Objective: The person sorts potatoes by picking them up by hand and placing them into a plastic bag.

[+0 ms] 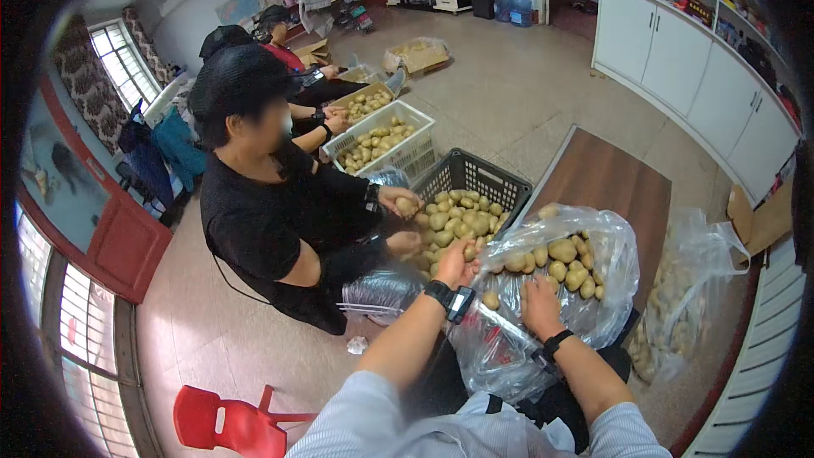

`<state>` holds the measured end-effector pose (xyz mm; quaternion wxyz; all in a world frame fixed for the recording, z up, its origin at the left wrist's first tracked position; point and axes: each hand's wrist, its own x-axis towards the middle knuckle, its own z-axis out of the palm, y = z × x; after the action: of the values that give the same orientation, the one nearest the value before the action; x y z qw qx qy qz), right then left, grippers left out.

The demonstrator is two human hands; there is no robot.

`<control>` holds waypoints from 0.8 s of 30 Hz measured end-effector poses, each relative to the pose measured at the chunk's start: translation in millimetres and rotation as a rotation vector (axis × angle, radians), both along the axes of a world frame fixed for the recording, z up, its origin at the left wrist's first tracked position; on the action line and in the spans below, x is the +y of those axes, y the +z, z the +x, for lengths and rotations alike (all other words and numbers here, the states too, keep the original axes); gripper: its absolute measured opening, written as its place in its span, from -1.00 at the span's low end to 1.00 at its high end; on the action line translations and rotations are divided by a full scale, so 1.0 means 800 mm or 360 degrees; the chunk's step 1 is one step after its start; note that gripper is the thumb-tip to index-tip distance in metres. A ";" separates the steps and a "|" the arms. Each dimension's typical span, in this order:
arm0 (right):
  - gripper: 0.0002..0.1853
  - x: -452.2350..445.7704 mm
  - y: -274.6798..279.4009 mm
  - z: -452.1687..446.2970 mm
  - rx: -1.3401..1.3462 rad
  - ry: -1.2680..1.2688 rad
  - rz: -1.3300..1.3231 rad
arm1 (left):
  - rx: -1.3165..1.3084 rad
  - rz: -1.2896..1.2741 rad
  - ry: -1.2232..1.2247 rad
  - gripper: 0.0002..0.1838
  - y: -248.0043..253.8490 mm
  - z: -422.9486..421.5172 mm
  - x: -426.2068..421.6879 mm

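My left hand (456, 266) is at the bag's left rim beside the black crate (500, 171), its fingers curled around a potato (470, 252). Inside the clear plastic bag (612, 239), my right hand (540, 309) is low among the potatoes with bent fingers. What lies under those fingers is mostly hidden. Several potatoes (562, 250) are piled in the far part of the bag, and a single potato (491, 299) rests near its left side. More potatoes (458, 216) fill the crate.
On the left, a person in black (254, 203) holds a potato (406, 207) over the crate. Beyond are a white crate (415, 148) of potatoes and other people. A brown tabletop (593, 171) stands ahead, a filled bag (678, 314) right, a red stool (225, 420) lower left.
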<state>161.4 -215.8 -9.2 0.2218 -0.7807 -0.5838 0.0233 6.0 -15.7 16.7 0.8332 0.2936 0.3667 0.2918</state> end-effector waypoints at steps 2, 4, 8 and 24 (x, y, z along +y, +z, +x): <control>-0.60 -0.003 -0.008 0.002 -0.0030 0.0019 0.0006 | -0.0090 -0.0048 0.0271 -0.67 -0.032 -0.005 0.015; -0.62 -0.004 -0.011 0.001 -0.0056 0.0038 0.0019 | -0.0041 -0.0024 0.0297 -0.65 -0.038 -0.013 0.027; -0.73 -0.001 -0.021 0.001 -0.0108 0.0069 -0.0021 | -0.0006 -0.0068 0.0411 -0.58 -0.025 -0.032 0.042; -0.73 -0.017 -0.015 -0.006 -0.0391 0.0156 -0.0062 | 0.0062 -0.0212 0.0589 -0.43 -0.062 -0.040 0.063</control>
<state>156.6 -229.1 -21.5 0.1320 -0.7524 -0.6434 -0.0503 -25.8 34.6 -32.6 0.7758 0.1709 0.4489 0.4092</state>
